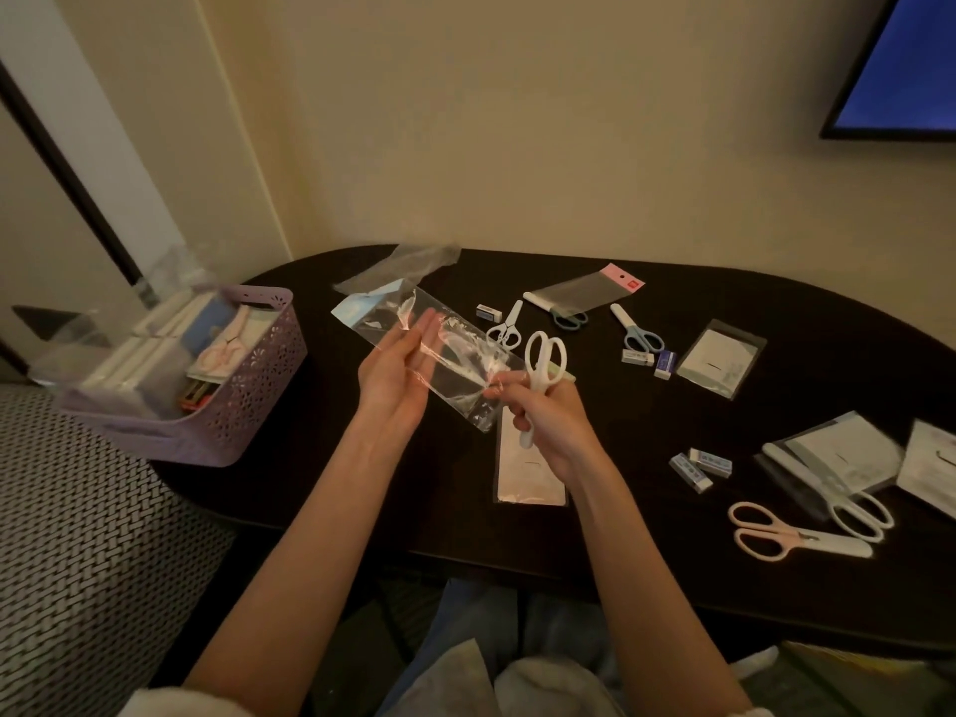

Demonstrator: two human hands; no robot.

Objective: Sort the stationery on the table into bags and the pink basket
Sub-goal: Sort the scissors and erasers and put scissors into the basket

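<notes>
Over the dark table's middle I hold a clear plastic bag (455,354) with a pale blue header between both hands. My left hand (398,370) lies flat under the bag, fingers stretched, touching it. My right hand (543,416) grips white scissors (543,364), handles up, and pinches the bag's near end. The pink basket (248,406) stands on the table's left end, filled with bagged items and pink scissors.
Loose on the dark table (672,577): small white scissors (506,328), blue scissors (637,331), pink scissors (786,533), several erasers (701,465), empty bags (587,289) and card inserts (719,362). A bag (528,468) lies under my right wrist. A woven seat is at left.
</notes>
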